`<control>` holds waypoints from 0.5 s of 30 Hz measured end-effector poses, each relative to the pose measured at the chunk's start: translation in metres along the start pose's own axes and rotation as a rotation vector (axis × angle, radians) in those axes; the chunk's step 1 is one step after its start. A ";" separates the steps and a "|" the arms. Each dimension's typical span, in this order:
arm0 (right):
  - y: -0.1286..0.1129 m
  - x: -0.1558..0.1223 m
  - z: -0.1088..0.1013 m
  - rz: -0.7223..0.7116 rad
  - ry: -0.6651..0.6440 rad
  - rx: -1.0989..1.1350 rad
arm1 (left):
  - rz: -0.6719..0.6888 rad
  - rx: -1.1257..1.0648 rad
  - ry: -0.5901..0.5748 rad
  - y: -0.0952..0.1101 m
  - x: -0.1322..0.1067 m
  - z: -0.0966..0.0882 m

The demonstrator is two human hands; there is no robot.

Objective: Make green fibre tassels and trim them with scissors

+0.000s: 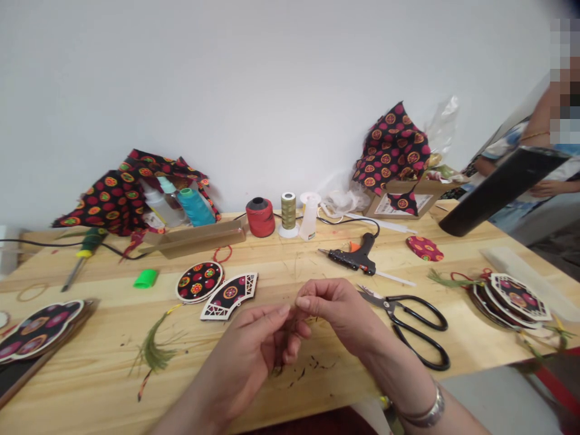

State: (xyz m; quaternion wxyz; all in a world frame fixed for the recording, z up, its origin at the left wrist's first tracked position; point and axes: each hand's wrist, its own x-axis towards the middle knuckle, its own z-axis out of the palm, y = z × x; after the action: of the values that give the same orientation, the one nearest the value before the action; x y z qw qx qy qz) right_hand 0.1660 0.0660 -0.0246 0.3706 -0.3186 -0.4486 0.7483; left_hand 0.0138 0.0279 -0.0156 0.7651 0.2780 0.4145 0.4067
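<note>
My left hand (258, 347) and my right hand (339, 314) meet over the wooden table (113, 362) near its front edge. Both pinch together at the fingertips on something thin that I cannot make out. A silver bracelet (428, 414) sits on my right wrist. Black scissors (410, 323) lie just right of my right hand. A fan-shaped ornament (230, 295) and a round ornament (199, 281) with patterned cloth lie just beyond my left hand. A green tassel (154, 350) lies to the left.
A black glue gun (353, 258), thread spools (260, 216), bottles (179, 205) and patterned cloth (113, 196) stand toward the wall. Stacks of finished ornaments lie at far left (38, 323) and far right (512, 296). Another person (539, 163) sits at the right.
</note>
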 end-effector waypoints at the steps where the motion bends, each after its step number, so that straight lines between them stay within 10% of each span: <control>1: 0.001 0.001 0.000 -0.003 0.003 0.004 | 0.002 0.003 0.004 0.000 0.000 0.000; 15: 0.002 0.003 -0.001 -0.013 0.061 0.040 | 0.026 0.082 0.045 -0.004 0.002 0.000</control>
State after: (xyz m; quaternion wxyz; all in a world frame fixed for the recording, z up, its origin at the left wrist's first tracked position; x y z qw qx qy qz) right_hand 0.1646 0.0678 -0.0275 0.3954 -0.3310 -0.4240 0.7445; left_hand 0.0157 0.0278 -0.0195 0.7382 0.3053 0.4443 0.4054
